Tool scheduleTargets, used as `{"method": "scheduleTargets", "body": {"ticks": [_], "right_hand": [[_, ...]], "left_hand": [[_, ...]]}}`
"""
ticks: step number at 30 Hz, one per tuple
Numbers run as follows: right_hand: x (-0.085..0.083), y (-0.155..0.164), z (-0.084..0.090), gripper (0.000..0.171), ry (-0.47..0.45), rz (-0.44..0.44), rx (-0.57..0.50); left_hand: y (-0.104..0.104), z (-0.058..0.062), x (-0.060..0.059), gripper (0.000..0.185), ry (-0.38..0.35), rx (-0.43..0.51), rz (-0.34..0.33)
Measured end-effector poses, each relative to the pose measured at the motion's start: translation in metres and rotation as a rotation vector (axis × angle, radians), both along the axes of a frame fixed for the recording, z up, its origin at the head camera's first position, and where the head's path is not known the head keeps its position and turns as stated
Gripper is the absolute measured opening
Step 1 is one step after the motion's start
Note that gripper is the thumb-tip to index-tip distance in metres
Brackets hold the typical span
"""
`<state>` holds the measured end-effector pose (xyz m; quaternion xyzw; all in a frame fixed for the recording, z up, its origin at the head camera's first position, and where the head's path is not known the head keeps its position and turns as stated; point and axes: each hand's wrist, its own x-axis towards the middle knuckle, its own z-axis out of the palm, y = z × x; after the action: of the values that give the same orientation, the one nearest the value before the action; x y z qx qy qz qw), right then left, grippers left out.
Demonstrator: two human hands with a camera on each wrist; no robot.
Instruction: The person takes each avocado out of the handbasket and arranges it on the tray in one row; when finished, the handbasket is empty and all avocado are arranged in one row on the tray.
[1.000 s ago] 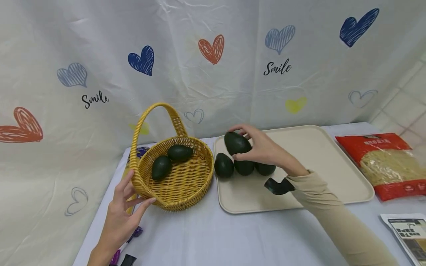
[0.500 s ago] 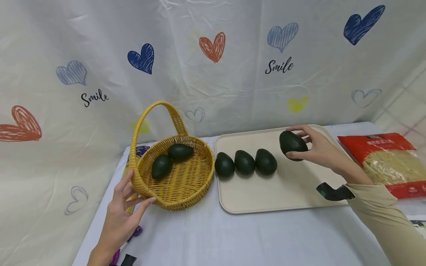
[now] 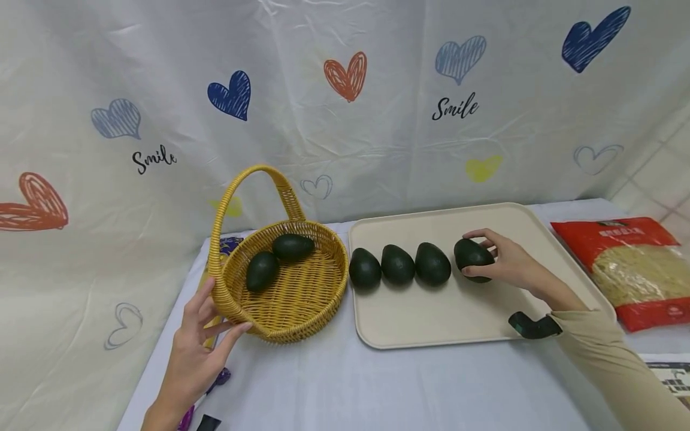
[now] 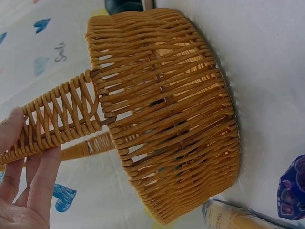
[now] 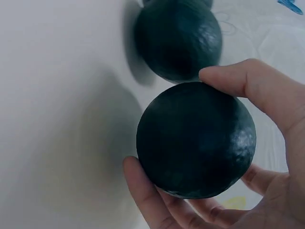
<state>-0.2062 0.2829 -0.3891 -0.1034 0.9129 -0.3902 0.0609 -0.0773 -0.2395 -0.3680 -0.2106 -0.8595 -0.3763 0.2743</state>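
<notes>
My left hand (image 3: 196, 353) grips the arched handle of a yellow wicker basket (image 3: 304, 331) near its base. In the left wrist view, thumb and fingers lie on either side of that handle (image 4: 52, 114). Two dark green avocados, one nearer (image 3: 262, 270) and one farther (image 3: 293, 246), lie inside the basket. My right hand (image 3: 512, 260) holds another avocado (image 3: 471, 258) low over the beige tray (image 3: 431, 320), its thumb and fingers around the sides. To its left, three avocados stand in a row: a left one (image 3: 365, 268), a middle one (image 3: 398, 265) and a right one (image 3: 432, 264).
A red bag of pale dry food (image 3: 631, 263) lies right of the tray, with a printed packet (image 3: 671, 377) nearer the front edge. Purple-wrapped items (image 3: 220, 378) lie near my left wrist. A white curtain with hearts (image 3: 377, 149) hangs behind the table.
My right hand has carried its avocado rightward from above the row, then lowered it toward the tray right of the three others. The left hand and basket have stayed in place.
</notes>
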Motion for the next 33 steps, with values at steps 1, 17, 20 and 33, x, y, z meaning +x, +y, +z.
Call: {"method": "scheduleTargets", "body": {"ticks": [1, 17, 20, 33], "right_hand": [[0.0, 0.0, -0.002, 0.072, -0.004, 0.0, 0.006], [0.0, 0.009, 0.006, 0.073, -0.099, 0.057, 0.071], [-0.001, 0.01, 0.009, 0.069, -0.099, 0.074, 0.048], [-0.004, 0.007, 0.009, 0.068, -0.148, 0.067, -0.031]], "left_hand": [[0.0, 0.0, 0.0, 0.121, -0.003, -0.001, 0.001], [0.002, 0.002, 0.0, 0.12, -0.004, -0.018, 0.013], [0.002, 0.002, 0.0, 0.12, -0.003, -0.02, 0.015], [0.001, 0.001, 0.0, 0.12, 0.006, -0.011, 0.0]]}}
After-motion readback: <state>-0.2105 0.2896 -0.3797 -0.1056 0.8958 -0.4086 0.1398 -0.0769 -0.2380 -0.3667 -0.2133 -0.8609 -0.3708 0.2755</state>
